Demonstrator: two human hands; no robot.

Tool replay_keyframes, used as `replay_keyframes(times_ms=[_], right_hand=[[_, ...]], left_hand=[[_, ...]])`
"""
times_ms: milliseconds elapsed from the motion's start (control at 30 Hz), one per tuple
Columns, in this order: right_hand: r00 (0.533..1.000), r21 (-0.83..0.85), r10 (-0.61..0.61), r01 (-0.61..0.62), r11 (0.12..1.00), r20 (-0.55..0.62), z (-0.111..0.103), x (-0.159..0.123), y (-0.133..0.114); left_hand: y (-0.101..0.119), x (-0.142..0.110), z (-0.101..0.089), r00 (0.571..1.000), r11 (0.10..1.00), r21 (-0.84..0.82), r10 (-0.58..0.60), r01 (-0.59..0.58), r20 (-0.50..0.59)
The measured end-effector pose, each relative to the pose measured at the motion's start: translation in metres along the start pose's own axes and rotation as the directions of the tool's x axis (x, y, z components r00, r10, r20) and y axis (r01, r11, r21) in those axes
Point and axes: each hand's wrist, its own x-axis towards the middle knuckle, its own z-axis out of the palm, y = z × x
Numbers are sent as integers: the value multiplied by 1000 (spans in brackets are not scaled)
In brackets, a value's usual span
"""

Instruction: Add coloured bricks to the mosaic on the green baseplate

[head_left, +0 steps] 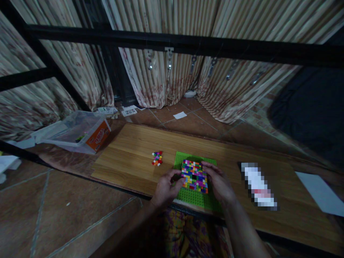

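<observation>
A green studded baseplate (195,197) lies on a wooden board (129,157) on the floor. A square patch of small multicoloured bricks (194,175) covers its middle, with a dark gap near the centre. My left hand (165,188) rests at the patch's left edge with its fingers curled against the bricks. On the right edge sits my right hand (219,181), fingers bent over the patch's top right corner. A small loose pile of coloured bricks (157,158) lies on the board left of the baseplate.
A clear plastic box with an orange label (80,134) stands at the board's far left. A pixelated object (259,186) lies right of the baseplate, and white paper (321,193) further right. Striped curtains hang behind a black metal frame (172,43). Tiled floor surrounds the board.
</observation>
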Motion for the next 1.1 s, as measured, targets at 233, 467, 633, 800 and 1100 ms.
replay_keyframes(times_ms=[233,467,633,800,1100], right_hand=[[996,-132,-55,45,990,-70,6,3,4],[988,-212,-113,89,973,-107,10,3,6],[981,-221,-141,109,969,-134,14,3,2],[992,-156,-42,23,987,-122,15,4,-3],[990,-223,-61,32,974,-124,18,11,3]], left_hand=[[0,0,0,1000,1000,-13,-27,27,3],[-3,1,1,999,999,24,-33,33,4],[-4,1,0,999,999,34,-36,36,9],[-1,1,-1,1000,999,38,-16,16,16],[0,1,-2,1000,1000,5,-8,8,22]])
